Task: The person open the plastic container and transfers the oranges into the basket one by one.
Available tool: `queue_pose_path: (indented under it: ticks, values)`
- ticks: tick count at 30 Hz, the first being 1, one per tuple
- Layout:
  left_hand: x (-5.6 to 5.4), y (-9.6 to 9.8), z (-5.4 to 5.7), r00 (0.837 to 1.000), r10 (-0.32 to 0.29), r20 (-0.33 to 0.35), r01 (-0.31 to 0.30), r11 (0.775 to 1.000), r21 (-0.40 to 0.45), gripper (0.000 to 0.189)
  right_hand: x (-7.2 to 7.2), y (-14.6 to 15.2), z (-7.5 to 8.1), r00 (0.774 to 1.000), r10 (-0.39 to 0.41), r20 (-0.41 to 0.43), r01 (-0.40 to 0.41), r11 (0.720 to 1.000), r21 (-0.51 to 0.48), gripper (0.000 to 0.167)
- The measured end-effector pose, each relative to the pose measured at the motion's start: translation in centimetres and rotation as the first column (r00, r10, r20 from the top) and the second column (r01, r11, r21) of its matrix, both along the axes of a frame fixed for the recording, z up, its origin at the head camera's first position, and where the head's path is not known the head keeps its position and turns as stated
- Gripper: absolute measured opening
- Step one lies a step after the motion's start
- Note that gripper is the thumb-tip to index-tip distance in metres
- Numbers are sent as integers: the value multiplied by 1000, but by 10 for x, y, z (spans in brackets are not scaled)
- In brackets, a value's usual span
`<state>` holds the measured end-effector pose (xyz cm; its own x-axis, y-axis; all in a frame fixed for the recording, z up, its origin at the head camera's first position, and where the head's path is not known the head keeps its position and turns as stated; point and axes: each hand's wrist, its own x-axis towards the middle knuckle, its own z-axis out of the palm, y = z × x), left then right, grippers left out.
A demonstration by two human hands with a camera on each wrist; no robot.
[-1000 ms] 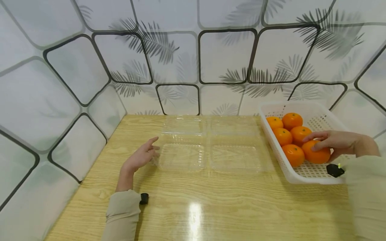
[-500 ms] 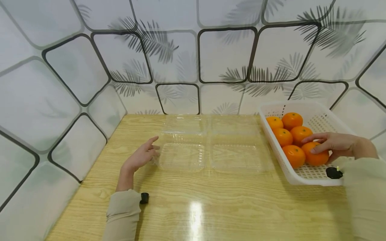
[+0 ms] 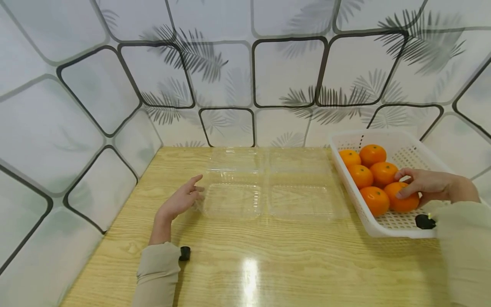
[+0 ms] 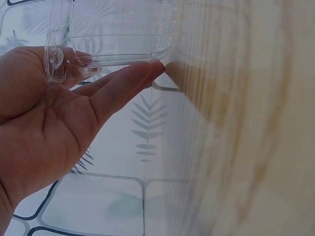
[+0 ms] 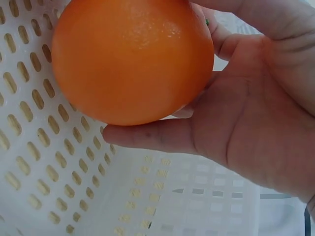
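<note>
In the head view my right hand (image 3: 431, 185) is in a white plastic basket (image 3: 370, 224), with thumb and fingers round the nearest right orange (image 3: 400, 197). The right wrist view shows this orange (image 5: 133, 59) large, one straight finger (image 5: 152, 137) along its underside. Several other oranges, such as the front left one (image 3: 374, 201), lie beside it. My left hand (image 3: 180, 203) is at the left side of a clear hinged plastic container (image 3: 232, 200). In the left wrist view, straight fingers (image 4: 123, 86) reach the container's edge (image 4: 123, 59), and the thumb lies behind its clear rim.
A second clear container (image 3: 301, 200) stands open against the right side of the first, both lids raised toward the patterned wall (image 3: 287, 72). Wood-grain tabletop (image 3: 307, 264) extends in front of them. The basket stands at the table's right.
My right index finger has drawn back and bent on top of the orange. The orange has shifted slightly toward me. My left hand has kept its place.
</note>
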<state>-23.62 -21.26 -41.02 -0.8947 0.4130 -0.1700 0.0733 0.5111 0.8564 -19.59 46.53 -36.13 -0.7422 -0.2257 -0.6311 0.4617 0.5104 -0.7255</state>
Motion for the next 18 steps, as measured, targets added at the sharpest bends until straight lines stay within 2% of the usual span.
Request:
queue_pose_path:
  ticks: [13,18]
  values:
    - [0,1,0,1000,2,12,-2,1000,-3,66,1,-1,1,1000,-24,-19,25,999,45,65]
    - [1,0,0,1000,4,24,-4,1000,15,67,-2,1,2,999,-28,-25,29,998,63,53]
